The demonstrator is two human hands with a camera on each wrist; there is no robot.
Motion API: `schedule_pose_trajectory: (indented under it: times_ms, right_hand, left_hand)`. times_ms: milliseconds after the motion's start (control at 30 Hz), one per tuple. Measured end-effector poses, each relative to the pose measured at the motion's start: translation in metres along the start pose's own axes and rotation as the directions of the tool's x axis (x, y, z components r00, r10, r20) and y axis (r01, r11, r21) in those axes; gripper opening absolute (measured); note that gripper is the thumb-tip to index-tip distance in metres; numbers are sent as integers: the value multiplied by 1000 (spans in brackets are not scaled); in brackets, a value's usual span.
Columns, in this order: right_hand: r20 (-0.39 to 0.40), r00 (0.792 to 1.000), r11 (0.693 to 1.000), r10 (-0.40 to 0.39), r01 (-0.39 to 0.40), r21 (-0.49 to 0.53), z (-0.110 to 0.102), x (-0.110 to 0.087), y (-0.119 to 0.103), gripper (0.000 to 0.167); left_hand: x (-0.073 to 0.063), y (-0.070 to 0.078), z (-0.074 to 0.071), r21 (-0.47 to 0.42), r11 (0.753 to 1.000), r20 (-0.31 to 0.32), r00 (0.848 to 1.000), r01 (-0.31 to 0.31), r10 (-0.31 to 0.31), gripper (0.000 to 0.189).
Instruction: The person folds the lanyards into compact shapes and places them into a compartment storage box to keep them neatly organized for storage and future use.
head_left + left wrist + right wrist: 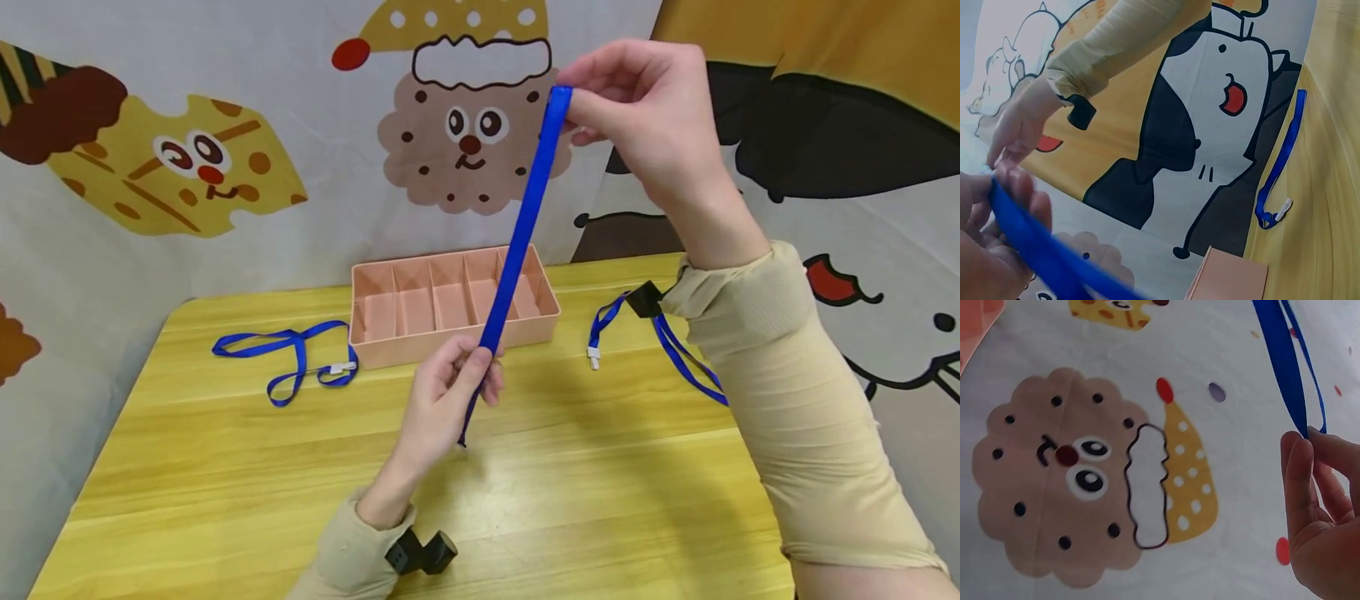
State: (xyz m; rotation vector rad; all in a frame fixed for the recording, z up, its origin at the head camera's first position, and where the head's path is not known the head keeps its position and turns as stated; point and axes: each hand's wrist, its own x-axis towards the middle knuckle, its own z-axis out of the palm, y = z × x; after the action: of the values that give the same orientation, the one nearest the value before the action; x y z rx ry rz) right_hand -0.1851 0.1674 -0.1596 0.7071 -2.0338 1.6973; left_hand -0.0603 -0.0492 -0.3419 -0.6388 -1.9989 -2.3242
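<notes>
Right hand (pixel 645 117) up high, thumb and fingertips together, clamped on the top end of a blue strap (pixel 525 217). Left hand (pixel 446 396) sits below and to the left of that pinch, thumb and fingers closed round the same strap lower down. Strap runs taut and slanting between the two grips; a short dark length hangs below the left hand, its tip too small to make out. Right wrist view: two runs of blue band meet at the right fingertips. Left wrist view: band blurred near the left fingers.

Pink compartment tray (pixel 390 352) is just behind the left grip, under the upper part of the strap, on the wooden table (pixel 600 475). One blue lanyard (pixel 302 354) lies looped left of the left grip, by the tray's end, white clip (pixel 339 367) on it. Second lanyard (pixel 606 315) lies right of the left grip and below the right one, partly behind the right wrist's black device (pixel 645 300); its white clip (pixel 594 357) faces the near side. Cartoon-print cloth (pixel 315 250) hangs behind both grips.
</notes>
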Motion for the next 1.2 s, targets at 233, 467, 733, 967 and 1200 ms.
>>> schedule_pose_trajectory:
  times_ms: [233, 467, 733, 967, 1200]
  right_hand:
    - [-9, 997, 996, 74, -74, -49, -9, 1, 11, 9]
    - [-22, 997, 964, 72, -75, -254, -19, -2, 30, 16]
    - [128, 984, 934, -128, 162, -317, -40, -5, 45, 13]
    - [266, 933, 934, -244, 299, -194, -51, -4, 45, 9]
    - [177, 977, 987, -118, 135, -83, -54, -6, 45, 11]
  left_hand:
    - [1, 3, -3, 47, 997, -13, 999, 53, -53, 23]
    - [1, 4, -7, 19, 998, -26, 998, 52, -51, 27]
    - [0, 4, -9, 20, 997, -29, 996, 79, -79, 29]
    - [2, 4, -10, -24, 995, -64, 993, 95, -97, 29]
    - [3, 4, -11, -16, 996, -64, 994, 89, -90, 28]
